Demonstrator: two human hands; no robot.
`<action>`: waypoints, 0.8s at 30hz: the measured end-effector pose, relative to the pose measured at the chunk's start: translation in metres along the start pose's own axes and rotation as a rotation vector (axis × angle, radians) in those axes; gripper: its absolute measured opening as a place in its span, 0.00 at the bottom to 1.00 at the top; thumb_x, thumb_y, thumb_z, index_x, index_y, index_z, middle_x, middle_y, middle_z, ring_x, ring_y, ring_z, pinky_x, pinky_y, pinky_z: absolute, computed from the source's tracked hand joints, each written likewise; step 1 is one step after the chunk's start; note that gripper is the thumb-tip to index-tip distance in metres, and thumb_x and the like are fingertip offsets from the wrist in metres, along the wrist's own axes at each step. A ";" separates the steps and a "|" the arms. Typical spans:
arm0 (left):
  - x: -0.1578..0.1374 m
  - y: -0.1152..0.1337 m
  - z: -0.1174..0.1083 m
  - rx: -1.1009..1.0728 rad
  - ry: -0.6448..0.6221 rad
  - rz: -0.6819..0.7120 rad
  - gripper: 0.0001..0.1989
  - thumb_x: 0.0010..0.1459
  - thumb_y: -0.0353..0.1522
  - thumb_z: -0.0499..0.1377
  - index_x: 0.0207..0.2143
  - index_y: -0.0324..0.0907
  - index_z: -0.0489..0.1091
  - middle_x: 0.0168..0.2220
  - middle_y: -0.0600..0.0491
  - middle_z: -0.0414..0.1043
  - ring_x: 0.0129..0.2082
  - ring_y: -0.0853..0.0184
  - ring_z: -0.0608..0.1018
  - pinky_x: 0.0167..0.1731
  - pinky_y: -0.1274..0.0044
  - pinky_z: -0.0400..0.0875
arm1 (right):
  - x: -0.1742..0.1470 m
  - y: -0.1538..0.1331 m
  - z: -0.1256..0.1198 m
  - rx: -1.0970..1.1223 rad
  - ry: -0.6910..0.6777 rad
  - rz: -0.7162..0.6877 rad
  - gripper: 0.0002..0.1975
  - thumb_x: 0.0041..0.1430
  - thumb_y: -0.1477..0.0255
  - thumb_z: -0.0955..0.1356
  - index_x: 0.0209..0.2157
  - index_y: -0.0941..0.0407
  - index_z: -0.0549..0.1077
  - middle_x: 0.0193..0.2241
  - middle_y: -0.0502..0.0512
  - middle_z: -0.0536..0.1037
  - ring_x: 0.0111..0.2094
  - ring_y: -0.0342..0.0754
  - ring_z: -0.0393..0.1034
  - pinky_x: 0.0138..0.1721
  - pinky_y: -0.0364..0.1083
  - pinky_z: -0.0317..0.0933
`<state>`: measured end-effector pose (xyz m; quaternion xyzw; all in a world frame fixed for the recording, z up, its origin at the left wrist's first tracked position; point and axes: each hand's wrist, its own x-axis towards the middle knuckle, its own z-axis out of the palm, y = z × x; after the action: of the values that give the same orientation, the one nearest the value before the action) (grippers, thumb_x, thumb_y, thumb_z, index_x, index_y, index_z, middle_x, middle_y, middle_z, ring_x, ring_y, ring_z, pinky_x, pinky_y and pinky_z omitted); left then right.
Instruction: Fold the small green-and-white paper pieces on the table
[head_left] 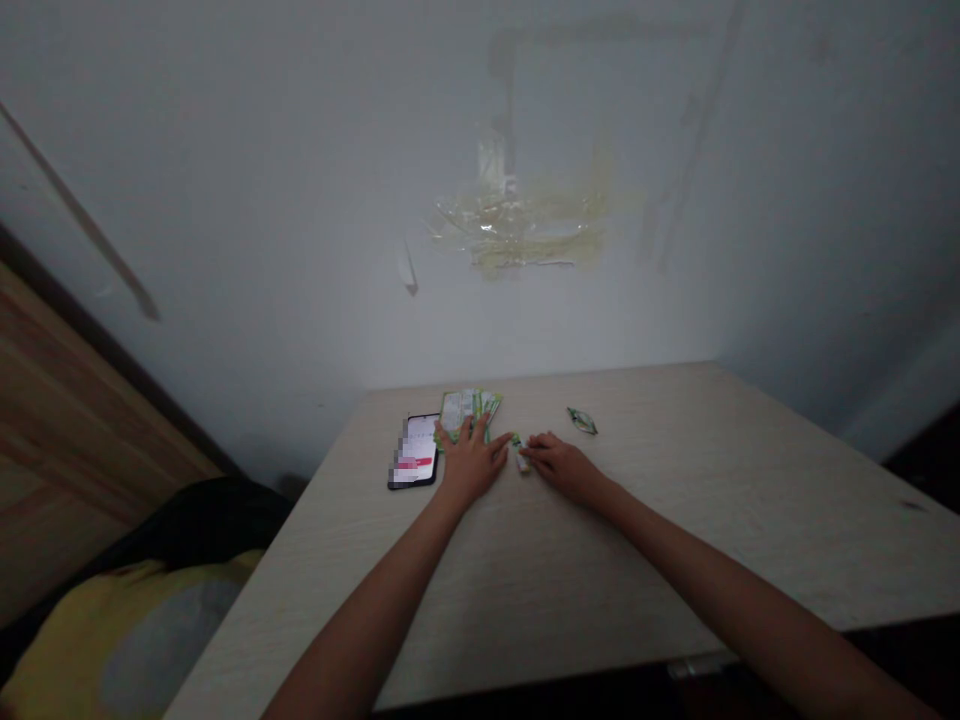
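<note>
On the pale wooden table, a small folded green-and-white packet (pixel 523 462) lies between my two hands. My right hand (pixel 564 465) is closed, its fingertips pinching the right side of this packet. With fingers spread, my left hand (pixel 471 465) rests at the near edge of several flat green-and-white packets (pixel 459 408), partly covering them. The tips of its thumb side reach close to the top of the small packet; whether they touch it I cannot tell. A crumpled green packet (pixel 582 420) lies apart, beyond my right hand.
A phone (pixel 421 465) with its screen lit lies left of my left hand. Behind the table (pixel 675 420) stands a grey wall (pixel 315 230) with tape remnants (pixel 517 235). Yellow and grey fabric (pixel 142 630) is at the lower left, beside a wooden panel (pixel 67 400).
</note>
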<state>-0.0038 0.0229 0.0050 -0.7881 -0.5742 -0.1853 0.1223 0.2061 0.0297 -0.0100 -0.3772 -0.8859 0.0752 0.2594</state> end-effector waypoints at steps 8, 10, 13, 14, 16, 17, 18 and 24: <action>-0.002 0.002 -0.004 -0.019 0.041 0.021 0.16 0.63 0.44 0.51 0.51 0.60 0.71 0.65 0.51 0.56 0.64 0.48 0.56 0.55 0.41 0.19 | -0.001 -0.001 -0.003 0.108 0.032 0.025 0.15 0.64 0.74 0.63 0.49 0.53 0.75 0.46 0.57 0.76 0.47 0.48 0.71 0.54 0.50 0.61; -0.003 0.002 -0.006 -0.033 0.047 0.038 0.15 0.62 0.43 0.53 0.50 0.59 0.72 0.64 0.50 0.58 0.63 0.49 0.58 0.55 0.41 0.19 | -0.001 0.000 -0.003 0.149 0.045 0.064 0.14 0.63 0.74 0.63 0.47 0.53 0.77 0.47 0.58 0.76 0.48 0.49 0.71 0.56 0.51 0.60; -0.004 0.001 -0.008 -0.071 0.054 0.060 0.13 0.62 0.42 0.54 0.45 0.58 0.75 0.62 0.51 0.61 0.62 0.51 0.60 0.55 0.41 0.19 | -0.001 0.003 -0.004 0.205 0.050 0.135 0.13 0.62 0.73 0.64 0.43 0.53 0.79 0.48 0.58 0.77 0.52 0.51 0.69 0.60 0.55 0.55; -0.004 0.001 -0.009 -0.084 0.054 0.064 0.12 0.62 0.42 0.55 0.43 0.57 0.76 0.61 0.52 0.62 0.62 0.51 0.60 0.55 0.41 0.19 | -0.002 0.004 -0.005 0.225 0.046 0.152 0.12 0.63 0.72 0.64 0.42 0.53 0.79 0.48 0.58 0.77 0.52 0.51 0.69 0.61 0.56 0.52; -0.005 0.000 -0.009 -0.107 0.060 0.067 0.10 0.61 0.41 0.56 0.40 0.56 0.77 0.60 0.52 0.64 0.61 0.51 0.61 0.56 0.41 0.20 | -0.002 0.004 -0.006 0.256 0.036 0.166 0.12 0.63 0.69 0.64 0.42 0.52 0.79 0.48 0.58 0.77 0.52 0.52 0.69 0.63 0.59 0.48; -0.005 0.000 -0.010 -0.117 0.065 0.065 0.09 0.60 0.41 0.57 0.39 0.56 0.77 0.59 0.52 0.64 0.61 0.51 0.61 0.56 0.41 0.20 | -0.003 0.004 -0.006 0.262 0.035 0.161 0.12 0.62 0.68 0.65 0.42 0.52 0.79 0.48 0.58 0.77 0.52 0.52 0.69 0.63 0.60 0.47; -0.005 0.000 -0.010 -0.126 0.071 0.063 0.08 0.59 0.40 0.58 0.38 0.55 0.77 0.59 0.52 0.65 0.61 0.51 0.61 0.56 0.40 0.21 | -0.003 0.004 -0.006 0.262 0.039 0.148 0.11 0.61 0.67 0.66 0.42 0.52 0.79 0.48 0.58 0.77 0.52 0.53 0.69 0.62 0.60 0.48; -0.008 -0.001 -0.012 -0.184 0.067 0.045 0.05 0.56 0.38 0.61 0.34 0.50 0.77 0.55 0.51 0.68 0.59 0.54 0.64 0.58 0.41 0.27 | -0.005 0.006 -0.003 0.204 0.094 0.032 0.12 0.55 0.71 0.71 0.43 0.53 0.78 0.47 0.60 0.75 0.50 0.52 0.68 0.54 0.52 0.61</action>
<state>-0.0083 0.0119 0.0122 -0.8021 -0.5323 -0.2609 0.0726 0.2147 0.0303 -0.0112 -0.3661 -0.8544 0.1515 0.3362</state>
